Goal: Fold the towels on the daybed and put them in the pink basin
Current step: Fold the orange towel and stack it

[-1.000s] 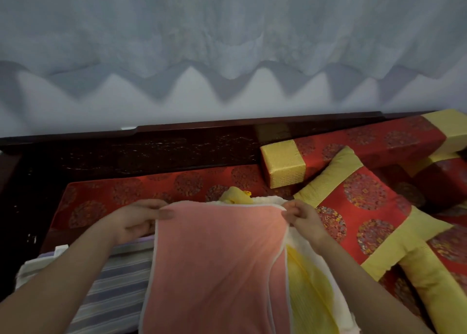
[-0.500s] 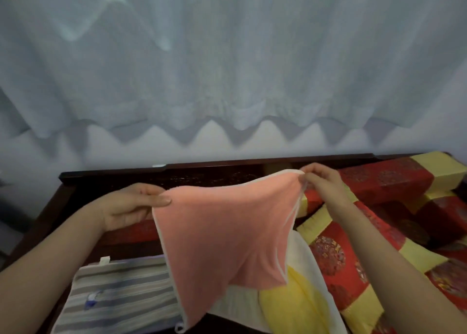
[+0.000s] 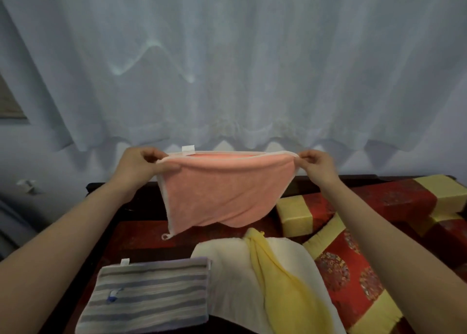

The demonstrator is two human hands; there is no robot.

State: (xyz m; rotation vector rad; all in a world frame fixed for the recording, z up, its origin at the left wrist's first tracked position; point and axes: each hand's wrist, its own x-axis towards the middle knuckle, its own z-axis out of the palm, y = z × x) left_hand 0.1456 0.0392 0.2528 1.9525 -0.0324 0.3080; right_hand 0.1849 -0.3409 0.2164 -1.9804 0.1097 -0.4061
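A pink towel [image 3: 222,192] with a white hem hangs stretched in the air above the daybed. My left hand [image 3: 141,164] pinches its upper left corner and my right hand [image 3: 316,164] pinches its upper right corner. Below it on the daybed lie a folded grey and blue striped towel [image 3: 146,295], a cream towel [image 3: 227,278] and a yellow towel [image 3: 278,278] draped across the cream one. The pink basin is not in view.
Red and yellow patterned cushions [image 3: 353,270] and a bolster [image 3: 391,199] are piled at the right of the daybed. A dark wooden rail [image 3: 141,202] runs along the back. A pale sheer curtain [image 3: 227,68] hangs behind.
Both hands have raised the pink towel off the pile and drawn apart, so its top edge is now pulled taut. The view has tilted upward.
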